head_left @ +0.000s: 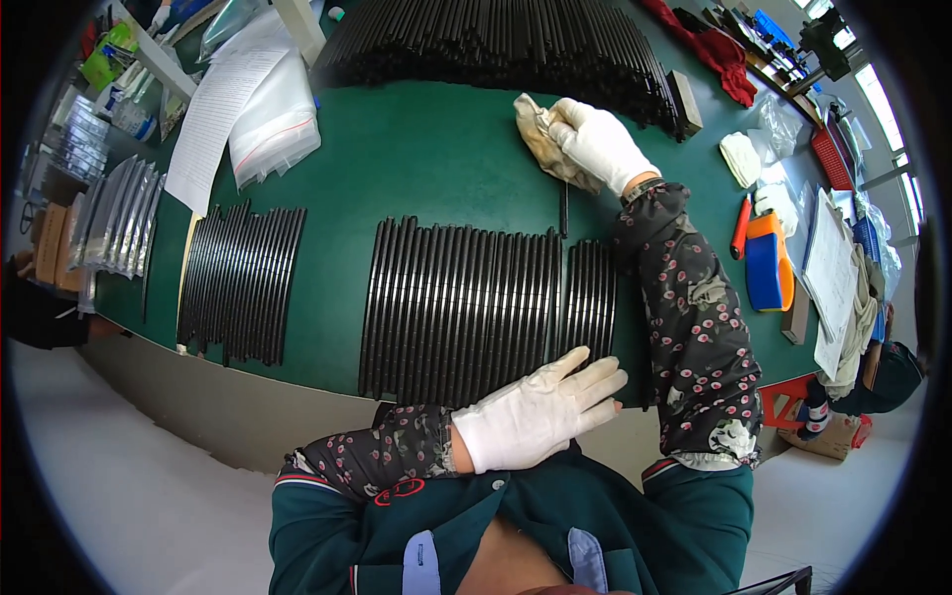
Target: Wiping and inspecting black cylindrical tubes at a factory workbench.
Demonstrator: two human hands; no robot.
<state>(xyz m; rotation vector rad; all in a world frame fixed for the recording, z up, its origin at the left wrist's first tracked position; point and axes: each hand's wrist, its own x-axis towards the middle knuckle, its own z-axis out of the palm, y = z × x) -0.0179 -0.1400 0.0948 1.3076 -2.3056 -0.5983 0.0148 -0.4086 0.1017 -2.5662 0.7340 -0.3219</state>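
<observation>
My left hand (540, 412), in a white glove, lies palm down with fingers spread over the near ends of a row of black rods (461, 307). Just right of that row is a narrower group of rods (590, 293). Farther off, my right hand (595, 144), gloved too, is closed on a crumpled beige cloth (543, 139). A single black rod (564, 210) sticks out from under the cloth toward me; its far part is hidden. Another bundle of rods (243, 283) lies to the left on the green tabletop (407, 149).
A large heap of black rods (496, 40) spans the far side beside a block (684, 104). At left are a paper sheet (223, 109) and plastic bags (278, 129). At right lie a red-handled tool (741, 228), a blue-and-orange object (767, 266) and papers (828, 268).
</observation>
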